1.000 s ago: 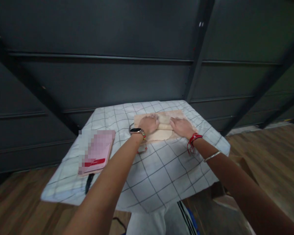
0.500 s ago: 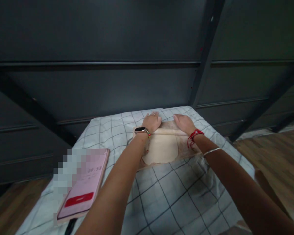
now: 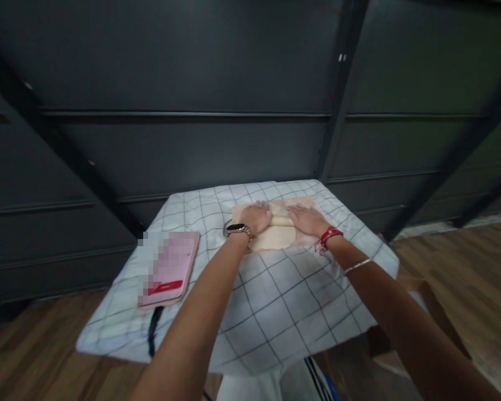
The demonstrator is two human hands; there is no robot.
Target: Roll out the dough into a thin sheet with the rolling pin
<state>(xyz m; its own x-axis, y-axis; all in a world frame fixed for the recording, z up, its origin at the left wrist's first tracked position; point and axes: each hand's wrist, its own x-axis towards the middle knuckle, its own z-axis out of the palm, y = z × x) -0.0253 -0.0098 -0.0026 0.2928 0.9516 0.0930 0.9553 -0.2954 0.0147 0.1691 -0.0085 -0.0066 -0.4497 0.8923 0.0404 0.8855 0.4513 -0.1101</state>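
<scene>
A pale rolling pin (image 3: 279, 221) lies across a flat sheet of dough (image 3: 275, 237) on a light wooden board (image 3: 304, 201). My left hand (image 3: 256, 216), with a watch on its wrist, presses flat on the pin's left end. On the pin's right end rests my right hand (image 3: 305, 219), fingers stretched out, with red thread and a bangle on that arm. Both palms lie on the pin, not wrapped around it.
The board sits on a small table under a white checked cloth (image 3: 267, 295). A pink phone (image 3: 169, 269) lies at the cloth's left, with a dark cable (image 3: 152, 329) hanging below it. Dark panelled wall (image 3: 192, 139) stands right behind; wooden floor (image 3: 476, 273) around.
Both hands pushed the pin to the far side of the dough half a second ago and have now drawn it back towards the middle. My head moved back, so the table looks smaller.
</scene>
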